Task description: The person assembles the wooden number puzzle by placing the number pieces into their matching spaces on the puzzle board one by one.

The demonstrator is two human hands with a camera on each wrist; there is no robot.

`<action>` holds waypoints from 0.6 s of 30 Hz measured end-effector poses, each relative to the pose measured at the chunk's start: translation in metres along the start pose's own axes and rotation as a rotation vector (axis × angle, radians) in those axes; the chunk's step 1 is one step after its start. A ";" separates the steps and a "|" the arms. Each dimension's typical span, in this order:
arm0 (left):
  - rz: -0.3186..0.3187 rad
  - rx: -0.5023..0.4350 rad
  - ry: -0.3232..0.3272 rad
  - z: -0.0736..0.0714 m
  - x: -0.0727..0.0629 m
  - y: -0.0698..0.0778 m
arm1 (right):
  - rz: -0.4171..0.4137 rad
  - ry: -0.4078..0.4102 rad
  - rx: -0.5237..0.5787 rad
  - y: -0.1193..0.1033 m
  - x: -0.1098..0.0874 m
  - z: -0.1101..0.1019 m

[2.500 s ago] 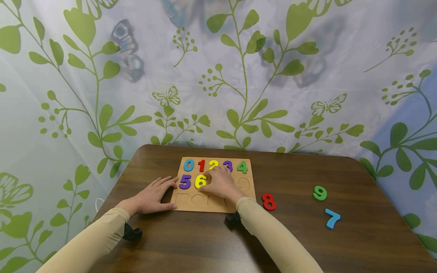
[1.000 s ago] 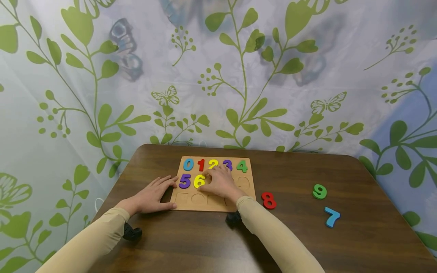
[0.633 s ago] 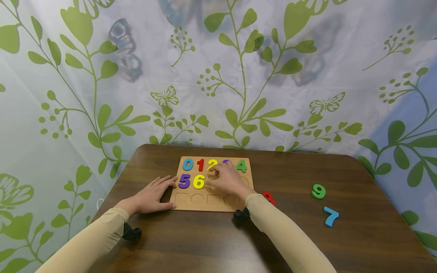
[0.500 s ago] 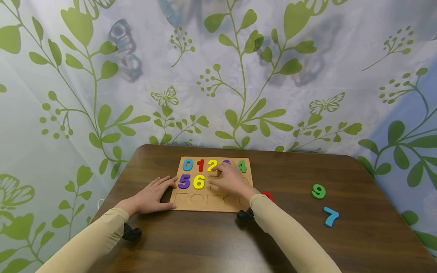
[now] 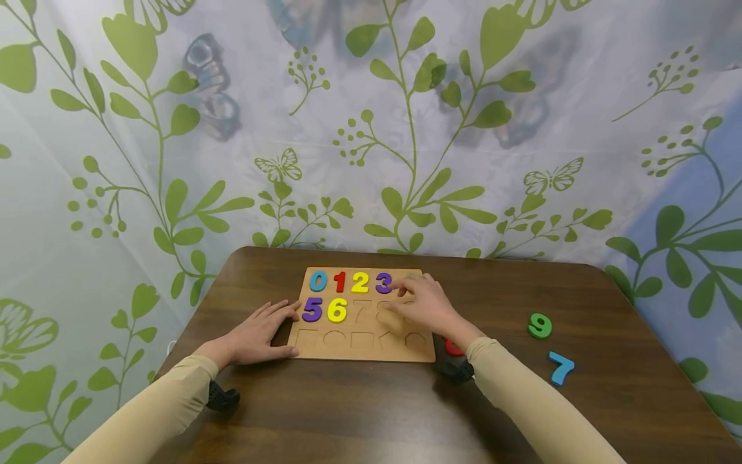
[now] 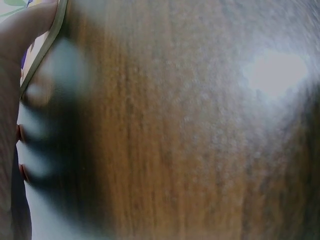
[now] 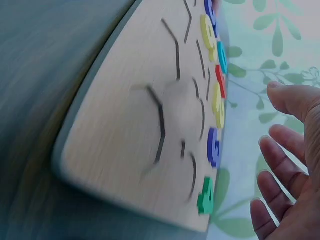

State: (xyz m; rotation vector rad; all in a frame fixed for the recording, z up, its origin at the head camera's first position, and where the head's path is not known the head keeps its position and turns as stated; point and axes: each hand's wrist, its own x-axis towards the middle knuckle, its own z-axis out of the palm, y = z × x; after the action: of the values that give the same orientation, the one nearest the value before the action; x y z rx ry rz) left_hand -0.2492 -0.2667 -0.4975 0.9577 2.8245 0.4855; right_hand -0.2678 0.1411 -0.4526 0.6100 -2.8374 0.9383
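A wooden number puzzle board (image 5: 362, 354) lies on the table. Seated in it are a blue 0 (image 5: 318, 281), red 1 (image 5: 339, 282), yellow 2 (image 5: 360, 283), purple 3 (image 5: 384, 283), purple 5 (image 5: 312, 310) and yellow 6 (image 5: 337, 310). My left hand (image 5: 255, 336) rests at the board's left edge, fingertips and thumb touching it. Above the board's right side hovers my right hand (image 5: 428, 306), fingers loosely bent around nothing. It hides the green 4 (image 7: 205, 197), which the right wrist view shows in its place. The 7-shaped recess is bare.
On the brown table (image 5: 324, 412), a red 8 (image 5: 454, 348) lies beside the board, partly covered by my right wrist. Farther right are a green 9 (image 5: 540, 326) and a blue 7 (image 5: 560, 368). A leaf-patterned curtain (image 5: 324, 129) hangs behind the table.
My right hand has left the yellow 6 and moved right across the board, uncovering the 3 and the 7 recess and covering the 4. My left hand has stayed put.
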 end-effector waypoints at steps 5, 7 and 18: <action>0.005 0.005 0.004 0.000 0.000 0.001 | -0.014 0.009 -0.003 0.016 -0.022 -0.022; 0.007 0.007 0.005 0.000 0.000 0.001 | -0.011 0.016 -0.017 0.024 -0.032 -0.033; 0.003 0.008 0.012 0.002 0.000 0.002 | 0.079 0.041 -0.017 0.062 -0.095 -0.097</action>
State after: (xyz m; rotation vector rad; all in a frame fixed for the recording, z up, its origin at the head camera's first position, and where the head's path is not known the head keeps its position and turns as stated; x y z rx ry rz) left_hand -0.2476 -0.2652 -0.4983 0.9645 2.8375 0.4823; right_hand -0.2090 0.2765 -0.4284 0.4741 -2.8492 0.9266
